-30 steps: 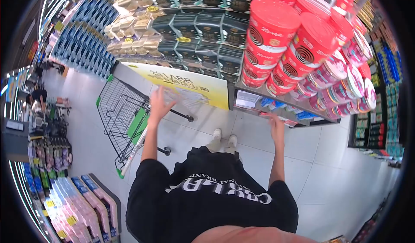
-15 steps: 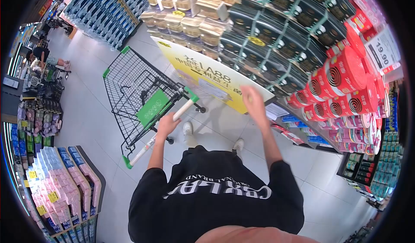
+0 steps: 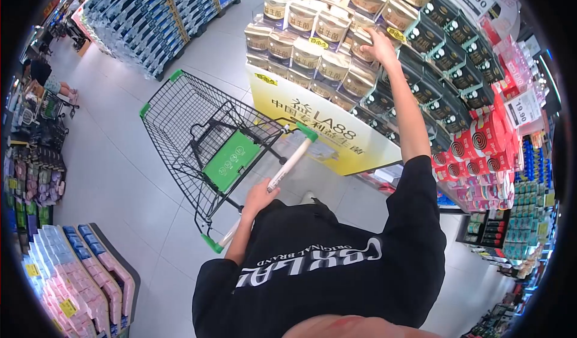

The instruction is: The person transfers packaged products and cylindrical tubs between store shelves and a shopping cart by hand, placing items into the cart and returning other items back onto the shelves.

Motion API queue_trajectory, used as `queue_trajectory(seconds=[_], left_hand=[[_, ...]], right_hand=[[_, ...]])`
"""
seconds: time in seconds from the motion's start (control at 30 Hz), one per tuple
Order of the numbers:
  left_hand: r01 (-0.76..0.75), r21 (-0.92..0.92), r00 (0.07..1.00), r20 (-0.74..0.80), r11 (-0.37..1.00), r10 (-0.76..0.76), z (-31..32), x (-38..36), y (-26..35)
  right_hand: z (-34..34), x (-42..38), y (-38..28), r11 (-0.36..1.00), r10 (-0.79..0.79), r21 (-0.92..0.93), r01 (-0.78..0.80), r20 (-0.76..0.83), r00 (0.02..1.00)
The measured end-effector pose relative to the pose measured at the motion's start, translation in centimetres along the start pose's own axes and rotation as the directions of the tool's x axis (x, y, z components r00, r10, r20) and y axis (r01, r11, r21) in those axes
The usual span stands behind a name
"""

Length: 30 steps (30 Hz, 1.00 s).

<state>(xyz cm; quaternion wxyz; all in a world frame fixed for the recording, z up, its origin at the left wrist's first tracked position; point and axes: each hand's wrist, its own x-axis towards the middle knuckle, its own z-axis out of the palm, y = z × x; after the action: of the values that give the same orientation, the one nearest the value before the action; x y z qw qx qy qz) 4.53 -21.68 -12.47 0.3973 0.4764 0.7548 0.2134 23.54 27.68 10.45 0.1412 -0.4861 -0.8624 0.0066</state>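
Note:
My left hand (image 3: pixel 258 196) is wrapped round the white handle (image 3: pixel 290 165) of a black wire shopping cart (image 3: pixel 198 121) with a green panel (image 3: pixel 231 160). My right hand (image 3: pixel 380 47) is stretched out over a stacked display, its fingers apart on or just above a beige pack (image 3: pixel 359 40); whether they touch it is hard to tell. Rows of beige packs (image 3: pixel 306 52) lie to its left, and dark packs (image 3: pixel 430 88) to its right. A yellow and white sign board (image 3: pixel 318 124) fronts the display.
Red packs (image 3: pixel 475 145) and a price tag (image 3: pixel 523 108) stand at the right. Blue stacked goods (image 3: pixel 138 19) are at the upper left, pink and blue packs (image 3: pixel 72 284) at the lower left. Another person (image 3: pixel 42 73) is at the far left.
My right hand has moved up and forward from beside the sign board to the beige packs. My left hand stays on the cart handle, and the display appears closer.

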Motion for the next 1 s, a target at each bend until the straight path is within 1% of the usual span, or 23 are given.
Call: queue_trajectory(seconds=[0.07, 0.1, 0.17, 0.2, 0.27, 0.3, 0.33, 0.37, 0.4, 0.47, 0.5, 0.53, 0.6, 0.67, 0.7, 0.73, 0.77, 0.8, 0.83, 0.87, 0.93, 0.97, 1.0], left_hand=[[0.008, 0.069, 1.0, -0.01, 0.998, -0.008, -1.0, -0.1, 0.0], [-0.011, 0.053, 1.0, -0.013, 0.999, 0.011, -1.3, -0.2, -0.1], [-0.048, 0.026, 0.999, -0.012, 0.999, 0.049, -1.4, -0.3, 0.0], [-0.151, -0.002, 0.984, -0.1, 0.989, 0.15, -1.0, 0.2, 0.1], [-0.359, -0.018, 0.899, -0.276, 0.933, 0.341, -0.3, 1.8, 0.4], [-0.374, -0.149, 0.909, -0.252, 0.915, 0.331, -1.0, 2.4, 2.5], [-0.376, -0.282, 0.92, -0.226, 0.883, 0.319, -2.2, 2.9, 5.6], [-0.396, -0.438, 0.918, -0.208, 0.807, 0.337, -2.7, 3.6, 8.1], [-0.395, -0.582, 0.916, -0.192, 0.711, 0.352, -3.2, 4.2, 10.3], [-0.13, -0.948, 0.888, 0.019, 0.292, 0.46, -4.5, 4.7, 14.3], [-0.066, -0.976, 0.873, 0.043, 0.205, 0.485, -5.0, 4.3, 16.2], [0.064, -0.972, 0.866, 0.166, 0.225, 0.471, -4.5, 4.8, 16.1], [-0.01, -0.966, 0.884, 0.112, 0.258, 0.454, -3.2, 4.9, 16.5], [-0.043, -0.932, 0.945, 0.079, 0.361, 0.318, -3.3, 4.6, 17.0], [-0.062, -0.912, 0.967, 0.046, 0.406, 0.252, -3.4, 4.4, 17.5], [-0.305, -0.742, 0.95, -0.196, 0.597, 0.241, -3.4, 4.2, 18.0], [-0.473, -0.47, 0.861, -0.424, 0.745, 0.28, -3.2, 3.8, 18.4], [-0.535, -0.134, 0.712, -0.603, 0.834, 0.36, -3.4, 3.2, 18.6], [-0.563, 0.04, 0.661, -0.578, 0.826, 0.478, -4.4, 2.3, 18.8], [-0.657, 0.209, 0.53, -0.554, 0.724, 0.641, -4.5, 2.0, 18.2], [-0.722, 0.278, 0.475, -0.467, 0.634, 0.746, -4.5, 0.4, 17.6], [-0.729, 0.334, 0.415, -0.478, 0.597, 0.774, -4.0, 0.1, 17.0], [-0.657, 0.345, 0.471, -0.507, 0.67, 0.722, -4.2, -0.2, 16.1]], right_hand=[[-2.4, 0.3, -1.0, 1.0, 0.0, 0.03, 0.0, -0.005, 1.0], [-3.1, 0.1, -1.1, 0.996, -0.087, -0.028, 0.084, -0.148, 0.985], [-7.6, -2.7, -4.8, 0.984, -0.153, 0.06, 0.166, -0.174, 0.973], [-8.8, -3.8, -6.0, 0.977, -0.168, 0.101, 0.188, -0.181, 0.969], [-10.1, -7.1, -8.2, 0.944, -0.133, 0.297, 0.143, -0.054, 0.99], [-9.9, -8.6, -8.6, 0.92, -0.22, 0.321, 0.224, -0.047, 0.974], [-10.1, -10.4, -9.7, 0.863, -0.246, 0.474, 0.174, 0.094, 0.965], [-8.0, -11.7, -9.5, 0.822, -0.314, 0.525, 0.218, 0.1, 0.944], [-5.8, -13.1, -9.3, 0.776, -0.379, 0.577, 0.255, 0.102, 0.92], [-4.6, -16.2, -11.3, 0.681, -0.444, 0.73, 0.067, 0.337, 0.83], [-3.5, -17.7, -11.9, 0.654, -0.458, 0.753, 0.074, 0.317, 0.831], [-2.4, -18.8, -12.1, 0.627, -0.472, 0.774, 0.09, 0.285, 0.834], [-1.0, -20.9, -12.1, 0.571, -0.386, 0.82, 0.034, 0.231, 0.893], [-0.3, -21.7, -11.9, 0.542, -0.279, 0.838, -0.067, 0.254, 0.926], [1.9, -22.3, -11.8, 0.564, -0.244, 0.822, 0.077, 0.077, 0.967], [2.9, -22.7, -12.2, 0.457, -0.102, 0.887, -0.066, 0.126, 0.987], [3.7, -23.3, -12.9, 0.322, 0.027, 0.927, -0.192, 0.194, 0.981], [5.2, -23.7, -13.6, 0.167, 0.137, 0.939, -0.3, 0.279, 0.95], [7.1, -23.7, -15.1, -0.396, 0.235, 0.907, -0.144, 0.252, 0.939], [8.3, -24.7, -15.3, -0.7, 0.182, 0.703, -0.123, 0.343, 0.922], [12.7, -25.5, -14.6, -0.92, -0.21, 0.264, -0.289, 0.292, 0.933], [15.1, -26.3, -15.4, -0.933, -0.198, 0.263, -0.246, 0.196, 0.961], [15.3, -27.0, -16.6, -0.853, -0.141, 0.472, -0.222, 0.2, 0.97]])
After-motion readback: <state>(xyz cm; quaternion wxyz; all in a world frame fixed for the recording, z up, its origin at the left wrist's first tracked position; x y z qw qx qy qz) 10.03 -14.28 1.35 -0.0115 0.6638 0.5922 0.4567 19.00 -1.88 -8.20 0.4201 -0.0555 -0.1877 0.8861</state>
